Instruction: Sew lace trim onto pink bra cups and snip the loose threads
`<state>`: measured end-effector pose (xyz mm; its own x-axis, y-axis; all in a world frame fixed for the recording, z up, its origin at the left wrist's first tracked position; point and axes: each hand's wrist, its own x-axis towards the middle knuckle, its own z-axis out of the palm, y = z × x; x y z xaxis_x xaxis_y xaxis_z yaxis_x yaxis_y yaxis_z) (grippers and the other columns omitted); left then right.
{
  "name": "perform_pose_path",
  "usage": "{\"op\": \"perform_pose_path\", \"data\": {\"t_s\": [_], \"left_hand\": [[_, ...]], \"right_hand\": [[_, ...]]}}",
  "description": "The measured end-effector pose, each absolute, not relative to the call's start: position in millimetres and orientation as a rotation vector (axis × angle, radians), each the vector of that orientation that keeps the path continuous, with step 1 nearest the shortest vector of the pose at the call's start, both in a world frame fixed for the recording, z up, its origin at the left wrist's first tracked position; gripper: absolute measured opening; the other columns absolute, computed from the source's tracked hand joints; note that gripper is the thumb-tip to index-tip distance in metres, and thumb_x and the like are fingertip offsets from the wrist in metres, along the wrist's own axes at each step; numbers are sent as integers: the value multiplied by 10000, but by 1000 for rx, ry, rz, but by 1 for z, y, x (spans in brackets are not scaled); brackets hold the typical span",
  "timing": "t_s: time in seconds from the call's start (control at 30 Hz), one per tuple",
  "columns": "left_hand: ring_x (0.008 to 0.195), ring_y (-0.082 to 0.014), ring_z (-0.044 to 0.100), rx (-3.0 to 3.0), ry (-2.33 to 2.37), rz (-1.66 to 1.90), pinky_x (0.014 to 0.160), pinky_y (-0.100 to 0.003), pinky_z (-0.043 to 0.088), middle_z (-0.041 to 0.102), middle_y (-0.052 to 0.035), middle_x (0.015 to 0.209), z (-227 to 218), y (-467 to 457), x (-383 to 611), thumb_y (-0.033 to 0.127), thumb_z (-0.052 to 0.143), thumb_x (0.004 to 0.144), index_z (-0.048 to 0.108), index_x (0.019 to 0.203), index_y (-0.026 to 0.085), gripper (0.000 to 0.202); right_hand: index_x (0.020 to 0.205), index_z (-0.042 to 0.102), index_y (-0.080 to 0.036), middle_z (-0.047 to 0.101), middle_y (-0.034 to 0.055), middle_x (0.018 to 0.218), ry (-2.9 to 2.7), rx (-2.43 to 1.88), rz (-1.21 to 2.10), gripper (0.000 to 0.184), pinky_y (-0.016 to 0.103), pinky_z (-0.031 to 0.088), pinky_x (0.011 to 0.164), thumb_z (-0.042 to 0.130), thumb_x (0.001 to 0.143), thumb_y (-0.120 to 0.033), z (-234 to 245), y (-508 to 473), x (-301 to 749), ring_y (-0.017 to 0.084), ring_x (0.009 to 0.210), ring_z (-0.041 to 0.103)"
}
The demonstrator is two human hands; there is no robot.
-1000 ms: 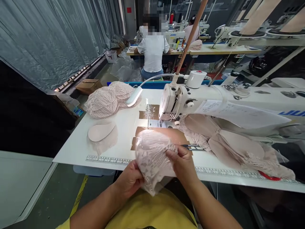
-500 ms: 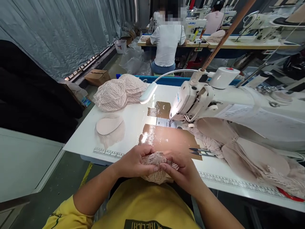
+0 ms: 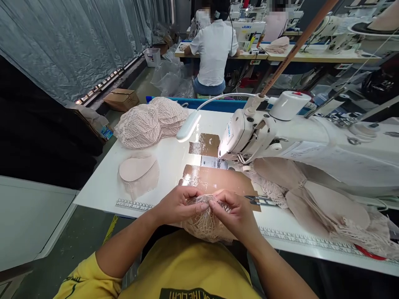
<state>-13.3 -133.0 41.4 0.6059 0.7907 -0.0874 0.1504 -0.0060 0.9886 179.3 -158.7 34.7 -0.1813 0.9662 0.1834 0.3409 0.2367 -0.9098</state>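
Note:
Between my hands, at the table's front edge, is a beige lace cup [image 3: 207, 224], its netted side facing up. My left hand [image 3: 179, 204] grips its left upper edge, thumb on top and fingers behind. With thumb and fingers pinched, my right hand [image 3: 235, 214] holds the upper right edge, close to the left thumb. Just beyond lies a brown taped patch [image 3: 215, 179] in front of the sewing machine [image 3: 240, 135]. Thread snips [image 3: 258, 199] rest right of my right hand, partly hidden by it. A smooth beige cup piece on sheer fabric [image 3: 139, 170] lies to the left.
Stacked lace cups [image 3: 140, 124] sit at the table's back left. A lamp [image 3: 188, 126] hangs over the table beside the machine head. More beige pieces [image 3: 336, 207] are heaped at right, near a printed ruler strip [image 3: 299, 241]. A co-worker [image 3: 215, 52] sits ahead.
The lace cup now shows more of its netting below my hands, spread wider toward me. My thumbs have come up to its top edge. The whole view has shifted slightly.

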Motion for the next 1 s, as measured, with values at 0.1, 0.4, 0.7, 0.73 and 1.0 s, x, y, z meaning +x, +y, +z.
{"op": "perform_pose_path", "data": {"t_s": [0.1,0.4,0.7,0.73,1.0], "left_hand": [[631,-98,428,1535,823,621,577,-208,347,501,1,687,42,-128,-9,342,567,872,639,796,103,261],[628,-91,391,1451,731,541,563,-212,314,445,15,692,39,-119,-7,372,583,871,607,809,108,272],[559,-74,373,1164,664,706,528,-203,308,446,24,622,20,-124,10,424,644,822,570,736,114,331],[543,-72,375,1093,681,726,518,-201,308,451,26,607,18,-126,12,431,651,814,548,721,121,339],[529,-102,479,980,1250,1206,524,-221,409,529,31,610,59,-107,-42,386,676,778,555,752,165,254]], "right_hand": [[599,544,-194,611,6,615,-1666,-1298,998,243,249,403,527,611,805,-303,31,-154,183,127,562,532],[749,666,-175,637,16,696,-1510,-1272,1328,229,246,411,560,650,797,-399,26,-144,195,130,623,529],[719,628,-164,517,-28,624,-1265,-1128,1632,271,222,343,524,704,753,-422,27,-138,196,86,563,410],[728,626,-165,519,-28,626,-1210,-1113,1677,276,223,354,530,710,744,-427,26,-137,195,87,566,421],[861,647,-192,632,19,821,-1002,-1214,1510,275,289,495,739,739,713,-406,33,-137,231,137,744,604]]}}
